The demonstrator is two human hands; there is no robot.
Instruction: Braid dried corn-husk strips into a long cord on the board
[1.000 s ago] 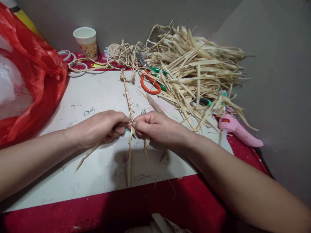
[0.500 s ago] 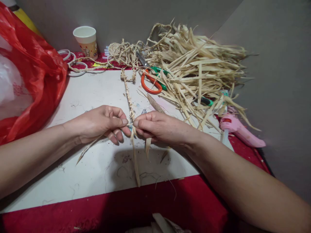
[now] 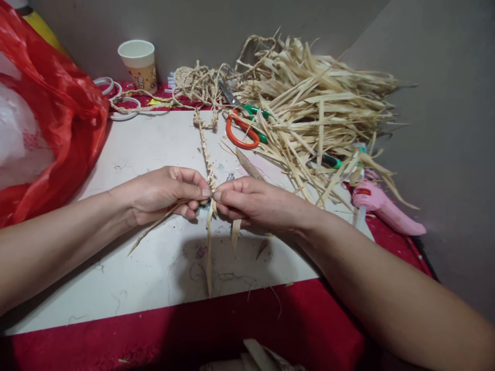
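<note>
A narrow braid of dry, straw-coloured husk strips [image 3: 205, 154] runs down the white board toward me, its lower end between my hands. My left hand [image 3: 176, 191] pinches a strip at that end, and the strip's tail [image 3: 152, 230] trails out below the palm. Close against it, my right hand [image 3: 247, 198] has thumb and forefinger closed on the braid's end; a short strip [image 3: 235, 234] sticks out under its fingers. Between the hands a long loose strip [image 3: 209, 252] hangs down over the board. The fingertips nearly meet and hide the crossing itself.
Scissors with orange and green handles [image 3: 242, 129] lie by a large heap of dry strips [image 3: 320, 103]. Behind are coiled braid [image 3: 197, 85], a paper cup [image 3: 138, 64] and white rings [image 3: 126, 109]. A red plastic bag [image 3: 77, 113] stands left, a pink glue gun [image 3: 386, 206] right.
My left hand has moved right, up to the right fingertips, drawing its strip along. The long hanging strip's lower end has swung left. My right hand has stayed nearly in place.
</note>
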